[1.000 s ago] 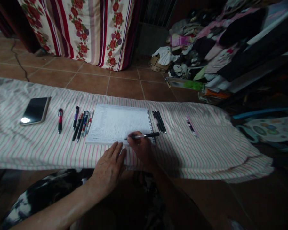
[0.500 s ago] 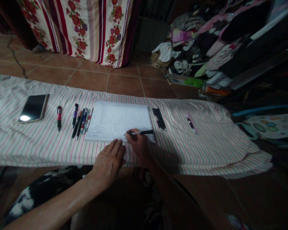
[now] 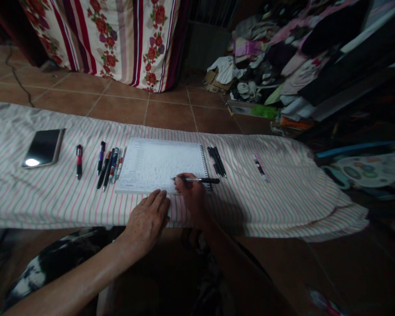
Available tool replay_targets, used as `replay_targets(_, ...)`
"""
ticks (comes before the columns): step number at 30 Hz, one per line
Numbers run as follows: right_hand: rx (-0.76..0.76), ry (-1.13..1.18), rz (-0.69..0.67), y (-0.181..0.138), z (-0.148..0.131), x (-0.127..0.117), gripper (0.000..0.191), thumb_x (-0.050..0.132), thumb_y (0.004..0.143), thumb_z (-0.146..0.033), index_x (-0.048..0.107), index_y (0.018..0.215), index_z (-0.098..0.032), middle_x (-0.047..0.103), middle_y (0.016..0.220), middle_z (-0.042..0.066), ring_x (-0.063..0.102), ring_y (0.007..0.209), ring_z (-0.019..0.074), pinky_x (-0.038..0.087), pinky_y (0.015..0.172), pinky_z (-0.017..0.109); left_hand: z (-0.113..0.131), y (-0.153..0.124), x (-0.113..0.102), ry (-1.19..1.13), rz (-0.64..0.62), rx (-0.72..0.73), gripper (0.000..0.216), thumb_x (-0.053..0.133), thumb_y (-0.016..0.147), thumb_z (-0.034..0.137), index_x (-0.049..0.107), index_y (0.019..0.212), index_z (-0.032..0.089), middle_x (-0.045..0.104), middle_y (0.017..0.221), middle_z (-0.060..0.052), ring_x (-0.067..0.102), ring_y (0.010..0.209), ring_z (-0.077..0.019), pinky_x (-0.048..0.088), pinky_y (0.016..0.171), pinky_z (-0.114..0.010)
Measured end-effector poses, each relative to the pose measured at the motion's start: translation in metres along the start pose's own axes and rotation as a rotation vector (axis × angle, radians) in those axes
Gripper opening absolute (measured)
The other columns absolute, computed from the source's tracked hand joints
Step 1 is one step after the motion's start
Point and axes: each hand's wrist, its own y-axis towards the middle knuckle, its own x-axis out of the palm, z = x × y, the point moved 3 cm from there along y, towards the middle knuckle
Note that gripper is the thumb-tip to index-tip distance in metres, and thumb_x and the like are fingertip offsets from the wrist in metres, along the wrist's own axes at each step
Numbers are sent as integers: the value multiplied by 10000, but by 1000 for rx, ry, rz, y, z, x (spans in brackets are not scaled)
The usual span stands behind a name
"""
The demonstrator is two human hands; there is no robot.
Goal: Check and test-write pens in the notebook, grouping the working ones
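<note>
A spiral notebook [image 3: 158,164] lies open on a pink-striped cloth [image 3: 283,193], its page covered with faint marks. My right hand [image 3: 191,195] is closed round a black pen [image 3: 197,180], tip on the lower part of the page. My left hand [image 3: 148,219] lies flat on the cloth just below the notebook's front edge, fingers stretched out and touching it, holding nothing. Left of the notebook lie several pens in a bunch [image 3: 110,166]. Two black pens [image 3: 216,161] rest by the spiral on the right.
A phone [image 3: 41,147] and a single red-black pen [image 3: 79,160] lie at the left of the cloth; a pink pen [image 3: 260,166] lies at the right. Behind are tiled floor, a floral curtain [image 3: 125,39] and a heap of clothes [image 3: 276,57]. Toys sit at far right.
The pen in my right hand has shifted slightly over the lower page. My left hand has stayed flat. The view has drifted a little.
</note>
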Motion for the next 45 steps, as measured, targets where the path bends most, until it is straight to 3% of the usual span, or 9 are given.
replay_targets(6, -103, -240, -19, 0, -5, 0, 173, 553, 756, -375, 595, 775, -208, 650, 613, 4, 607, 564, 152, 455, 554, 242, 0, 1, -1, 2, -3, 1, 374, 448, 840, 198, 526, 1187, 83, 506, 1281, -185, 424, 1207, -312, 420, 946, -452)
replay_targets(18, -110, -359, -56, 2, -5, 3, 169, 536, 765, -347, 610, 790, -197, 655, 616, 2, 620, 574, 144, 447, 556, 215, 0, 1, 2, 21, 30, 11, 353, 467, 841, 188, 537, 1169, 81, 522, 1259, -178, 427, 1200, -301, 437, 938, -446)
replay_targets(33, -125, -419, -58, 5, -7, 6, 168, 530, 779, -326, 624, 820, -194, 684, 681, 18, 643, 634, 149, 452, 602, 218, 0, 1, 1, 27, -11, 9, 360, 442, 854, 196, 526, 1188, 88, 501, 1277, -170, 408, 1210, -301, 427, 944, -443)
replay_targets(39, -115, -435, -85, 5, -4, 7, 165, 525, 769, -322, 631, 783, -197, 653, 609, 1, 624, 585, 147, 444, 566, 219, 0, 1, 2, 30, -12, 14, 364, 445, 853, 202, 524, 1189, 86, 511, 1266, -165, 412, 1203, -299, 430, 939, -440)
replay_targets(45, -130, -204, 6, 3, -1, 5, 179, 523, 776, -348, 610, 814, -196, 654, 671, 6, 609, 602, 133, 467, 582, 224, 0, 1, 0, 33, -5, 8, 354, 442, 852, 191, 525, 1182, 94, 505, 1272, -166, 417, 1194, -300, 440, 922, -445)
